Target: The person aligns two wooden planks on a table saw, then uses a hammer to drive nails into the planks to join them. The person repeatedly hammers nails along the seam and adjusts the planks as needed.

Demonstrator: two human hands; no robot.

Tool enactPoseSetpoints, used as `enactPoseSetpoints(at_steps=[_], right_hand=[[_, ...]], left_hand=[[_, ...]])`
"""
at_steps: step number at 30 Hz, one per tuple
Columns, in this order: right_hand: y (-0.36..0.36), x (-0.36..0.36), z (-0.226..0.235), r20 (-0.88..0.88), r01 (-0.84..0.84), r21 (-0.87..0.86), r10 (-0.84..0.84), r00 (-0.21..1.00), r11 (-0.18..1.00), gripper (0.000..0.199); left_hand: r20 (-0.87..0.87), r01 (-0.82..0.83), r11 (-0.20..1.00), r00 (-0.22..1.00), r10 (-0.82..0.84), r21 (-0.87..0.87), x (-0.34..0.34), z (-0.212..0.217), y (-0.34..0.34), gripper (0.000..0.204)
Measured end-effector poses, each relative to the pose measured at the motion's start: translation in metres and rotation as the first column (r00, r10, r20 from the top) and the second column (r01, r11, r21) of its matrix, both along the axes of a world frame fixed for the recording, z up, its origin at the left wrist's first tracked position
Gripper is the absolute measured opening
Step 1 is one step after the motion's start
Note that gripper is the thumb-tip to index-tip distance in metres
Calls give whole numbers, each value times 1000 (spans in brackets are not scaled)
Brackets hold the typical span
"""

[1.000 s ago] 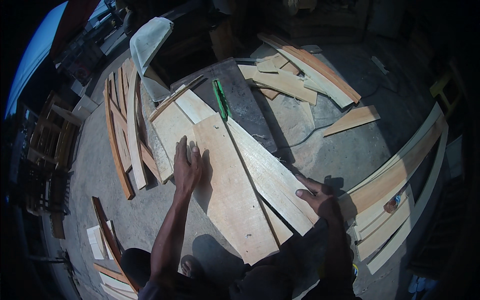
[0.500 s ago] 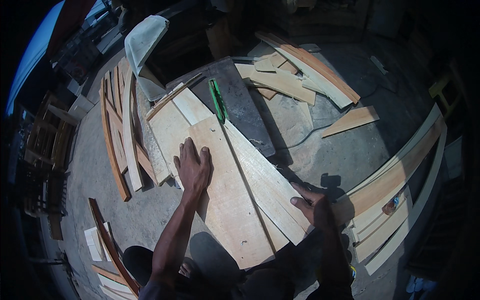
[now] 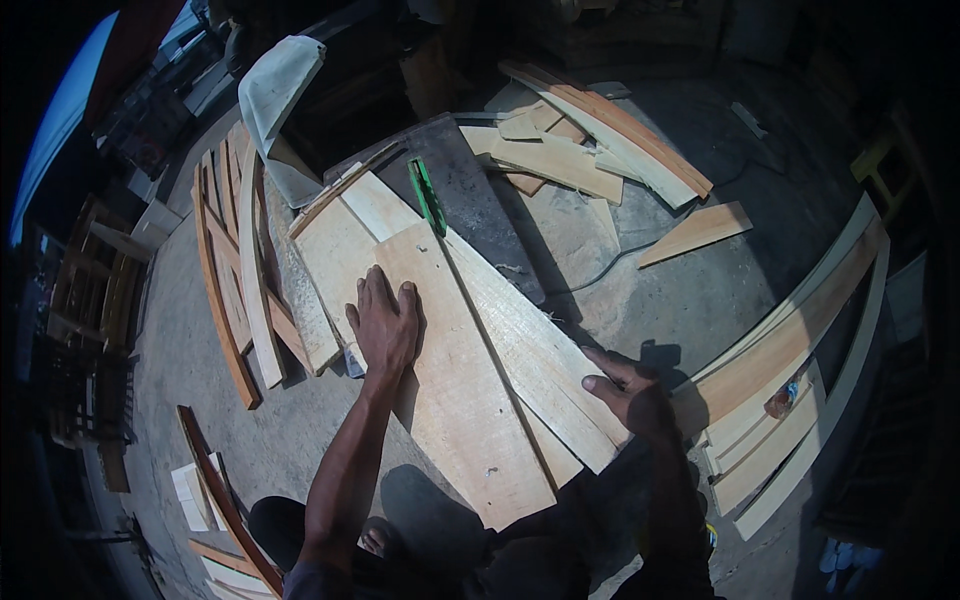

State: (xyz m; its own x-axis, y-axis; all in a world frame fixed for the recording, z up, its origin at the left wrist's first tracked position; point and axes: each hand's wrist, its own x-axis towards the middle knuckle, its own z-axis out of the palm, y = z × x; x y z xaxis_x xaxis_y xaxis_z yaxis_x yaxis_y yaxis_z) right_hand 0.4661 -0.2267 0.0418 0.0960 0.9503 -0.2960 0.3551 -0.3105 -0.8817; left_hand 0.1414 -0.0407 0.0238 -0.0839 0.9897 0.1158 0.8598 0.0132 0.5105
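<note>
My left hand lies flat, fingers stretched out, on a wide pale wooden board with a small mark near each end. Along that board's right side lies a narrower wooden plank. My right hand grips the plank's near right edge, thumb on top; its lower fingers are in shadow. Both pieces rest over a dark flat tabletop. A green-edged slot or strip stands just beyond the wide board's far end. Under the boards, more pale wood shows at the left.
Offcuts are heaped behind the tabletop at the right, with a cable on the floor nearby. Long strips lean at the left beside a whitish curved cover. Curved planks lie at the right, and more strips at the lower left.
The whole view has shifted slightly. The near end of the plank under my right hand sits a little farther forward; my left hand stays flat on the wide board.
</note>
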Motion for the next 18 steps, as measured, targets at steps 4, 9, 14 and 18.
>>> enactPoseSetpoints(at_steps=[4,9,14,18], right_hand=[[3,1,0,21,-9,-47,10,1000,999,50],[7,1,0,-1,5,-35,-5,1000,999,50],[7,2,-1,4,1,-104,0,1000,995,51],[9,3,-4,10,-33,-58,33,999,998,54]], left_hand=[[1,4,1000,1000,-4,12,-1,-1,3,77],[5,2,1000,1000,-2,17,-1,-2,5,77],[5,5,1000,1000,-5,25,-3,-3,8,77],[8,7,1000,1000,-7,23,-3,-3,10,77]])
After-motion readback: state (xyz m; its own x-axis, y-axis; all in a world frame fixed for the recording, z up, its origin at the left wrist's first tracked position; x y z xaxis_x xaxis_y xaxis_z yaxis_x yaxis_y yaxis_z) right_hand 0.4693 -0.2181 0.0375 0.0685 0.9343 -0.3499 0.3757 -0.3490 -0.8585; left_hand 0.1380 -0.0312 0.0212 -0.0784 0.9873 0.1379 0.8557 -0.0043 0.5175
